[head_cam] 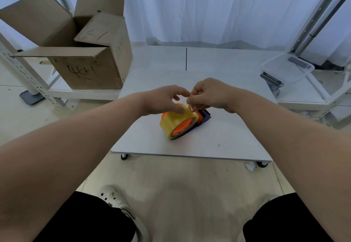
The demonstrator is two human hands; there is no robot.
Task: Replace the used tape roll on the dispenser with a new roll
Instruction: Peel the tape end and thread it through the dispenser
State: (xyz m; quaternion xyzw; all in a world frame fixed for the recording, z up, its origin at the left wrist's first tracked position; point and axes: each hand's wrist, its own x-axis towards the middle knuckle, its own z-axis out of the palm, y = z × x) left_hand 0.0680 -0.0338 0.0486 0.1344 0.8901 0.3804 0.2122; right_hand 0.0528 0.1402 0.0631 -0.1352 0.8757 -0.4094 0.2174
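A yellowish tape roll (175,121) sits on the orange hub of a dispenser (203,117) with a dark purple body, lying on the low white table (218,137). My left hand (163,100) rests on top of the roll, fingers curved over it. My right hand (207,94) pinches the loose clear end of the tape just above the roll, beside my left fingertips. The far part of the dispenser is hidden behind both hands.
An open cardboard box (81,51) stands at the back left on a low shelf. A clear plastic bin (286,69) sits at the right on white shelving. The table stands on castors, and my knees and a white shoe (117,202) are below.
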